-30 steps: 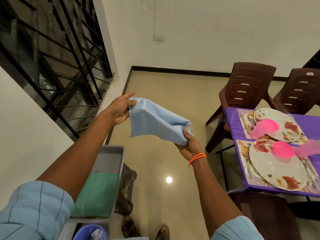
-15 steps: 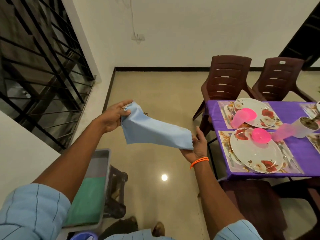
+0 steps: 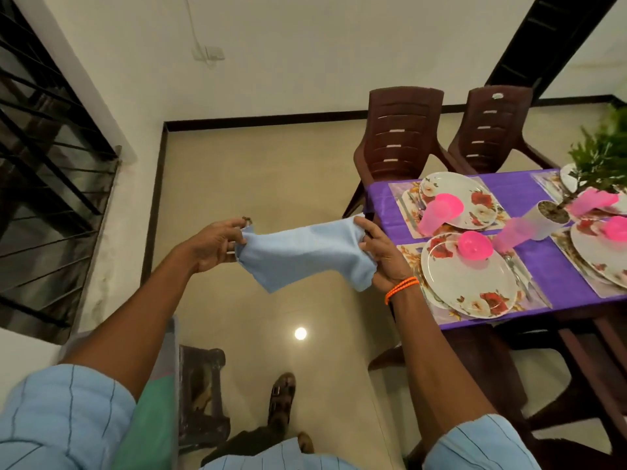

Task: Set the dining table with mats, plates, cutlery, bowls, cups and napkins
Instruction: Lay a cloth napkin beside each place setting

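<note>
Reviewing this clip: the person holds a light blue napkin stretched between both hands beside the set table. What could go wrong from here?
1. The light blue cloth napkin is pinched only at its ends by the left hand and right hand; its slack lower edge could slip free and fall to the floor.
2. Swinging it over the table could tip the translucent pink plastic cup lying against the near floral plate.

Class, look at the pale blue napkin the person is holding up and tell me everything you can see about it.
The pale blue napkin is a plain, soft-looking cloth with no pattern, apparently folded over on itself. It hangs in the air above the floor, stretched roughly level between both hands and sagging at its lower corners. The left hand pinches its left end; the right hand grips its right end. It lies left of the purple table, touching nothing but the hands.
</note>
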